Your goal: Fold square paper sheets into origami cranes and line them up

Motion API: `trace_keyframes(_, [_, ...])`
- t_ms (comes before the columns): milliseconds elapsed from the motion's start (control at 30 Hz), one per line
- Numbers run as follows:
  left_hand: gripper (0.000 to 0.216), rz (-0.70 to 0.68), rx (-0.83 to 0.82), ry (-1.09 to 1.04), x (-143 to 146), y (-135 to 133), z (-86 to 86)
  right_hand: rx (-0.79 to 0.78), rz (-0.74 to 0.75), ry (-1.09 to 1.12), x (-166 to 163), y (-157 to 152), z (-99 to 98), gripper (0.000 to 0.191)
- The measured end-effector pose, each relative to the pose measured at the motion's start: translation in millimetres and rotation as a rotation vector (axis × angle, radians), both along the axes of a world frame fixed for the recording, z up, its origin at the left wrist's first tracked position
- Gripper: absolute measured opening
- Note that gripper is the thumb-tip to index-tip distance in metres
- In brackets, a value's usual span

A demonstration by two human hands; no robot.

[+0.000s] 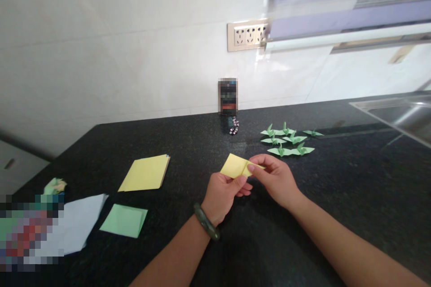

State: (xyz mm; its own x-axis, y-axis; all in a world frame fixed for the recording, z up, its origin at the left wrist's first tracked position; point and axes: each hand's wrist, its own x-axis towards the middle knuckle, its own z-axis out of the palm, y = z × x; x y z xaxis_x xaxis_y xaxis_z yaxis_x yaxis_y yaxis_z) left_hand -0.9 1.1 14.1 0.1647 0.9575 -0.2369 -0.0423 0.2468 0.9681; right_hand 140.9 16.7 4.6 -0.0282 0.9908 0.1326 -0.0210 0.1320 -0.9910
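Both hands hold a small folded yellow paper [234, 165] just above the black counter [336, 197]. My left hand [224, 193], with a dark green bangle on the wrist, pinches the paper's lower edge. My right hand [274, 177] pinches its right corner between thumb and forefinger. A stack of yellow paper sheets [145, 173] lies to the left. Several green paper cranes [289, 140] sit on the counter beyond my right hand.
A folded green sheet [124, 220] and a white sheet [81, 222] lie at the near left. A small dark object [232, 124] rests by the wall under a socket strip [247, 35]. A steel sink [400, 114] is at the far right.
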Motion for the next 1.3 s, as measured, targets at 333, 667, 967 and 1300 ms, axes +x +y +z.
trace_keyframes(333, [0.021,-0.001,0.002,0.015,0.7,-0.7,-1.6,-0.059,-0.018,0.095,-0.8,0.7,0.7,0.022])
trace_keyframes(667, [0.023,-0.008,0.017,0.032,0.9,-1.2,0.6,-0.051,-0.011,0.19,-2.3,1.8,1.3,0.026])
trace_keyframes(967, [0.02,-0.019,-0.008,-0.002,1.3,-1.1,0.8,-0.045,0.006,0.244,-0.7,3.7,-3.7,0.023])
trace_keyframes(1300, [0.022,-0.06,-0.049,-0.039,0.6,-1.1,-0.1,-0.044,-0.047,0.266,0.4,4.8,-2.1,0.025])
